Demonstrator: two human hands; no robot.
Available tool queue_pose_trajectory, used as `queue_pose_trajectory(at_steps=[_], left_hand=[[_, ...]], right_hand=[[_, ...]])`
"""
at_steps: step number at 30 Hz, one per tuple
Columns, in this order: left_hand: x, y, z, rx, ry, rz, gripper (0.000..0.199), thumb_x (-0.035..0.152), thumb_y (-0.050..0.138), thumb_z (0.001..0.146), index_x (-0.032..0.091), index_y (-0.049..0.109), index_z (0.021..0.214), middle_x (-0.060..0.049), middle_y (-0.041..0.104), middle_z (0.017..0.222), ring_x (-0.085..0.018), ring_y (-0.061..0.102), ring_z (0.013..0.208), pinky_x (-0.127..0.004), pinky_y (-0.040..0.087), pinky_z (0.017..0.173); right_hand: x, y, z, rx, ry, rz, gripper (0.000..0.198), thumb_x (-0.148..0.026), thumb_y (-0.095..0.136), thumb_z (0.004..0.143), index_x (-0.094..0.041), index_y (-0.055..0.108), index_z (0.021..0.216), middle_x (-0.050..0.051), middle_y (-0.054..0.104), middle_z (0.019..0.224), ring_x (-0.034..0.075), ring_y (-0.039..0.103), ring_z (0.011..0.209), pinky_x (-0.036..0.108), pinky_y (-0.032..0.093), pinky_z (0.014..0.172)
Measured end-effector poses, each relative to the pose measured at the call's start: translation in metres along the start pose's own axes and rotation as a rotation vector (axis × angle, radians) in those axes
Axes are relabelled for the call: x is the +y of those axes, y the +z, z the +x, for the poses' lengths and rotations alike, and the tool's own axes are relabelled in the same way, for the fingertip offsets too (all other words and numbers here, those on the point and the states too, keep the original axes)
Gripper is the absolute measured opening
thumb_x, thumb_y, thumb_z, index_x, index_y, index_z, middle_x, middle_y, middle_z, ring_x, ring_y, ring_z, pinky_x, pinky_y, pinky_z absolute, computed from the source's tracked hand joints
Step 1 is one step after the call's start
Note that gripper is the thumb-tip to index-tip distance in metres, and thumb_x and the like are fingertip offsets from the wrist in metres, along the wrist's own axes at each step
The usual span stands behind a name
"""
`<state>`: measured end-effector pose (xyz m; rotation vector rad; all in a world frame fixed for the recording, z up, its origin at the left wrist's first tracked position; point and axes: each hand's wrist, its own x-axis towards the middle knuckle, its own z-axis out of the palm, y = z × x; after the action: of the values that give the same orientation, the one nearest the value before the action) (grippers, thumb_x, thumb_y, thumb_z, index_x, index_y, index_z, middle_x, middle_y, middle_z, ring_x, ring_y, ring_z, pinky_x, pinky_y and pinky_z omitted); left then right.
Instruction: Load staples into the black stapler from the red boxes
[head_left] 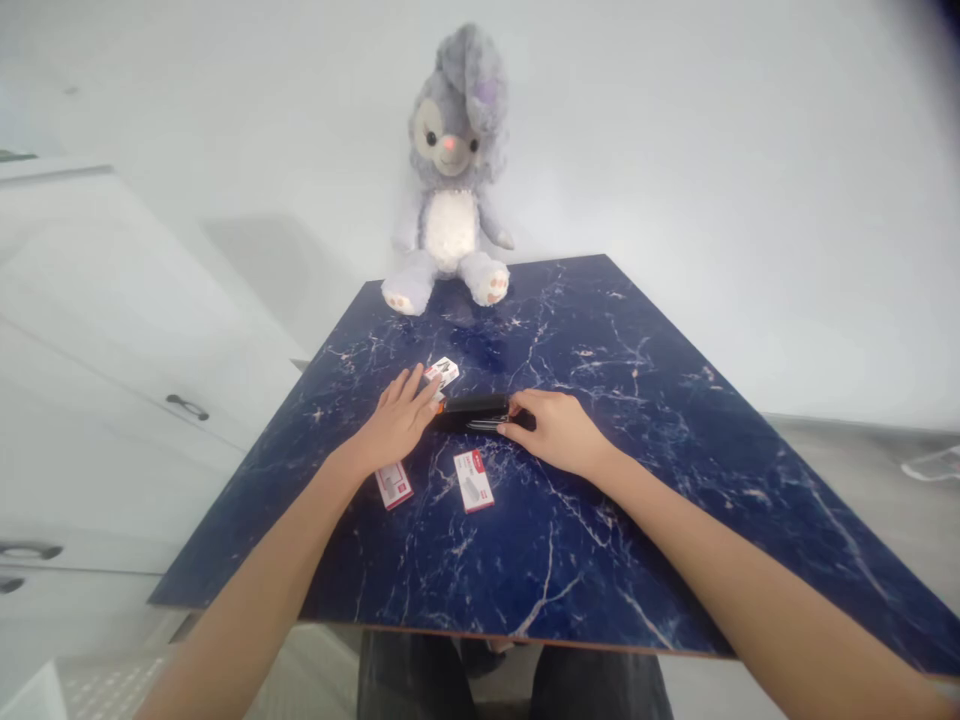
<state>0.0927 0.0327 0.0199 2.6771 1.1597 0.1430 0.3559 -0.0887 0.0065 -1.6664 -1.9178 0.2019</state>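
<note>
Stapler, one; hands, two.

A bright, diffuse light is spread throughout; a soft grey shadow is cast on the wall, outer edges are blurred and stretched, the upper-right corner darkened.

Looked like a home; grey plush toy sat at far end of blue marble-patterned worktop; white cabinets with dark handles stood on the left; pale wall rose behind.
</note>
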Motion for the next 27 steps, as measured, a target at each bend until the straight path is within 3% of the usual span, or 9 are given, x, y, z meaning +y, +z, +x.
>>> queue_pose_trajectory(at_steps=[5,9,12,15,18,22,27], left_hand=[[0.003,0.004,-0.003,0.013,0.012,-0.005,0.059,0.055,0.016,0.103,0.034,0.024,0.158,-0.002,0.009,0.168,-0.032,0.005,0.154,-0.058,0.017,0.121],[-0.003,0.009,0.001,0.136,0.089,-0.033,0.057,0.051,0.021,0.104,0.03,0.029,0.156,-0.005,0.012,0.167,-0.032,0.01,0.154,-0.056,0.022,0.121],[-0.003,0.003,0.005,0.26,0.205,-0.073,0.052,0.048,0.033,0.103,0.025,0.046,0.147,-0.009,0.044,0.155,-0.027,0.038,0.144,-0.049,0.026,0.12],[0.002,-0.008,0.004,0.293,0.298,-0.104,0.037,0.048,0.045,0.1,0.028,0.066,0.123,-0.004,0.072,0.121,-0.022,0.063,0.116,-0.045,0.034,0.116],[0.004,-0.013,0.001,0.245,0.355,-0.112,0.031,0.049,0.052,0.096,0.029,0.073,0.107,-0.002,0.075,0.113,-0.022,0.066,0.109,-0.043,0.043,0.107],[-0.003,-0.008,0.003,0.258,0.311,-0.168,0.027,0.05,0.059,0.091,0.03,0.075,0.101,-0.001,0.076,0.112,-0.023,0.068,0.105,-0.043,0.046,0.104],[-0.008,-0.003,0.009,0.257,0.334,-0.235,0.028,0.053,0.067,0.085,0.03,0.076,0.098,-0.002,0.075,0.115,-0.024,0.067,0.109,-0.042,0.047,0.103]], right_hand=[[0.004,-0.004,0.003,-0.016,0.005,0.042,0.017,-0.041,0.071,0.086,-0.025,0.068,0.091,-0.002,0.073,0.088,0.016,0.065,0.075,0.026,0.041,0.069],[0.007,-0.006,0.006,-0.041,-0.001,0.048,0.015,-0.04,0.07,0.087,-0.025,0.07,0.088,-0.002,0.073,0.086,0.015,0.065,0.074,0.026,0.041,0.07],[0.006,-0.009,0.006,-0.047,-0.01,0.05,0.014,-0.038,0.07,0.087,-0.024,0.069,0.089,-0.001,0.073,0.087,0.015,0.065,0.075,0.026,0.042,0.071],[0.005,-0.011,0.005,-0.055,-0.049,0.022,0.013,-0.034,0.069,0.087,-0.021,0.066,0.088,0.001,0.071,0.086,0.016,0.064,0.077,0.027,0.042,0.071],[0.006,-0.012,0.004,-0.077,-0.104,0.009,0.013,-0.032,0.068,0.088,-0.02,0.063,0.088,0.002,0.069,0.085,0.016,0.062,0.075,0.027,0.04,0.069],[0.008,-0.008,0.005,-0.069,-0.17,0.052,0.023,-0.039,0.073,0.085,-0.02,0.063,0.094,0.004,0.068,0.094,0.018,0.062,0.083,0.028,0.042,0.073],[0.009,-0.004,0.009,-0.067,-0.117,0.064,0.028,-0.043,0.076,0.083,-0.019,0.062,0.082,0.002,0.067,0.083,0.017,0.059,0.078,0.027,0.04,0.07]])
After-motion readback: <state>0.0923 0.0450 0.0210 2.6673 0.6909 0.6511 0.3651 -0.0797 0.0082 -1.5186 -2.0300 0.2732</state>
